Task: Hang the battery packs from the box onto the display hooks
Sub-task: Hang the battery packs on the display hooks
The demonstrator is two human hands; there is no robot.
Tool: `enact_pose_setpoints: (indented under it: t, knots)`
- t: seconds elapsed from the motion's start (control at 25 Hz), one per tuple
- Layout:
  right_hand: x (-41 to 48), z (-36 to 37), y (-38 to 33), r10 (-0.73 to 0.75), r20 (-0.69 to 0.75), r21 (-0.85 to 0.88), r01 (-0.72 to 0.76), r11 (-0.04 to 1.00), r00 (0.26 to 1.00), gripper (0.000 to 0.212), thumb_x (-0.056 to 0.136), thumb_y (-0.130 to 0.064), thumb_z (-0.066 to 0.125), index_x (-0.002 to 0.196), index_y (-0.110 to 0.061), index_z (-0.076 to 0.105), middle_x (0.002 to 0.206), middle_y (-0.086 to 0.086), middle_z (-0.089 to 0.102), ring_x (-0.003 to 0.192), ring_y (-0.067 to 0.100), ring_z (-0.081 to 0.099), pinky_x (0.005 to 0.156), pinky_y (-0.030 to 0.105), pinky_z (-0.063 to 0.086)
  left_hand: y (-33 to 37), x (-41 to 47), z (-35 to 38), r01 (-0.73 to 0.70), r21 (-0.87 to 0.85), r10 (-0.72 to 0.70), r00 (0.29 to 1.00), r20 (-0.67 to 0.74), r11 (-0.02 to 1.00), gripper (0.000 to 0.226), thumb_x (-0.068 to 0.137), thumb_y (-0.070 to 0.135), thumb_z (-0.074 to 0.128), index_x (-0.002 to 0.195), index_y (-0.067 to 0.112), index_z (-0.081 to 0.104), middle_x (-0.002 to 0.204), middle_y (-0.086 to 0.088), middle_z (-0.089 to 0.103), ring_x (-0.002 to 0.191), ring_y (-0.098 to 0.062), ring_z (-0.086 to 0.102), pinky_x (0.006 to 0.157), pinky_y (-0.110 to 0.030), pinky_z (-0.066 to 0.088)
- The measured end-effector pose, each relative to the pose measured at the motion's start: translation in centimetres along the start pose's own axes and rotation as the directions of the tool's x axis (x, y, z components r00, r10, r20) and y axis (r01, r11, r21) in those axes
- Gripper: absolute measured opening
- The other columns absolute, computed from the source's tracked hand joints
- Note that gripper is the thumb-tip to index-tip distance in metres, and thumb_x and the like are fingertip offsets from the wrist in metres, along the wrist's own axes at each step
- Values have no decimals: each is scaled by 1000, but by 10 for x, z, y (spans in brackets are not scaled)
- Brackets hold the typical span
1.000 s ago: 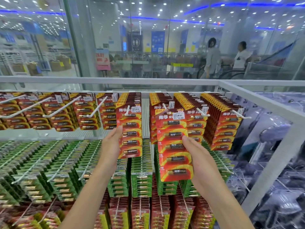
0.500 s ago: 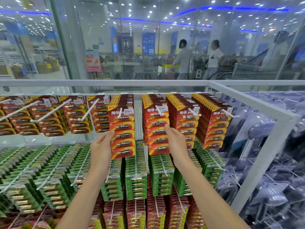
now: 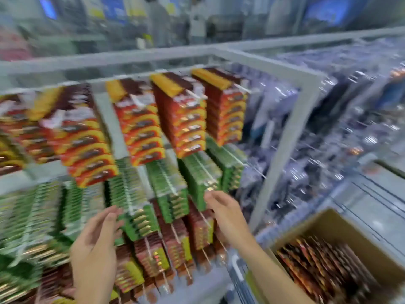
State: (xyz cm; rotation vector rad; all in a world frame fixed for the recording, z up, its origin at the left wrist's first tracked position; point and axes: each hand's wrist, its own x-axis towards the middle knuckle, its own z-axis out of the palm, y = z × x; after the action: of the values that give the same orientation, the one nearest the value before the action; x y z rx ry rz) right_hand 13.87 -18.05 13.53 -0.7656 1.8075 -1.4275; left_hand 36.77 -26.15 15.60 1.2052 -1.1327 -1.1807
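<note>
**Now Both Hands Are Empty Before the Battery Rack**

Both hands are up in front of the display, and neither holds anything. The left hand [image 3: 94, 249] has its fingers nearly straight and lying close together. Their tips are up against the edge of one of the green stacks [image 3: 129, 194], but the blur hides whether they touch it. The right hand [image 3: 228, 213] is loosely open, with fingers slightly bent and a little spread. Its tips are just beneath another of those stacks, and contact likewise cannot be told.

Counted, there are two hands and one cardboard box [image 3: 328, 224]. The box sits low at the right, beside the right forearm, and is open at the top. Battery packs [image 3: 324, 273] in dark red and yellow lie packed inside it, too smeared to count.

On the top row, four stacks of red-and-yellow packs [image 3: 186, 119] hang clearly apart on the display hooks [image 3: 195, 94]. Further ones run together at the left edge. Under them at least four green stacks can be made out, with more blurring away leftward. Lowest, by the wrists, hang dark red packs [image 3: 175, 244] with yellow-green lower ends, about four stacks. A white frame [image 3: 306, 110] bounds the rack on the right. Beyond it hang clear-wrapped goods [image 3: 328, 150], which cannot be counted.
</note>
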Motion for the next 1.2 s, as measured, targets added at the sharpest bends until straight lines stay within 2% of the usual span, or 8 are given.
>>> enact_pose_setpoints:
  t: [0.08, 0.28, 0.44, 0.52, 0.72, 1.0, 1.12, 1.2]
  knots:
    - [-19, -36, 40, 104, -93, 11, -103, 995, 990, 14, 101, -33, 63, 99, -24, 74, 93, -13, 73, 84, -10, 64, 80, 17, 45, -30, -24, 28, 61, 45, -67, 988, 136, 997, 15, 106, 19, 58, 105, 19, 73, 110, -7, 76, 104, -27, 72, 85, -31, 58]
    - [-76, -143, 131, 340, -285, 12, -351, 936, 896, 19, 103, -29, 59, 93, -18, 71, 82, -11, 67, 80, 7, 61, 67, 9, 42, -95, -106, 114, 162, 221, -248, 855, 455, 962, 18, 105, 26, 60, 101, 26, 77, 105, 4, 79, 101, -21, 75, 97, -44, 56]
    - [-106, -222, 197, 516, -376, 111, -516, 850, 769, 25, 96, -42, 63, 101, -18, 70, 93, -5, 71, 92, 18, 65, 81, 30, 47, -144, -178, 186, 222, 362, -406, 703, 584, 905, 29, 104, 25, 60, 87, 36, 79, 99, 5, 79, 95, -20, 74, 90, -40, 57]
    - [-117, -257, 238, 572, -391, 163, -557, 814, 721, 31, 90, -45, 66, 99, -15, 70, 90, -4, 69, 93, 20, 64, 84, 34, 47, -162, -208, 219, 249, 412, -469, 634, 615, 876, 25, 104, 23, 59, 92, 33, 79, 97, 7, 80, 94, -22, 76, 87, -39, 58]
    - [-124, -335, 258, 651, -412, 237, -614, 752, 638, 9, 99, -31, 65, 99, -23, 69, 100, -5, 71, 100, 18, 65, 89, 34, 47, -209, -274, 328, 306, 506, -585, 536, 609, 806, 19, 105, 15, 58, 100, 18, 76, 93, -2, 81, 92, -27, 77, 85, -37, 61]
    - [-117, -412, 274, 681, -396, 257, -638, 726, 616, 12, 103, -33, 59, 113, -28, 64, 114, -12, 65, 106, 5, 61, 83, 24, 44, -291, -338, 512, 424, 620, -751, 370, 547, 660, 19, 104, 20, 61, 115, 6, 69, 98, -5, 75, 89, -22, 74, 77, -28, 61]
    - [-119, -426, 274, 686, -402, 281, -631, 723, 607, 10, 102, -32, 60, 109, -30, 67, 110, -13, 67, 101, 0, 61, 78, 18, 45, -346, -357, 570, 435, 703, -826, 334, 455, 563, 17, 100, 23, 69, 92, 8, 68, 92, -7, 71, 90, -28, 73, 82, -40, 63]
    - [-121, -430, 277, 698, -404, 329, -618, 714, 591, 7, 100, -30, 64, 103, -31, 70, 105, -11, 71, 97, 4, 66, 80, 21, 48, -397, -363, 596, 387, 760, -842, 373, 389, 522, 26, 88, 34, 76, 81, 10, 69, 93, -11, 74, 94, -35, 74, 92, -50, 61]
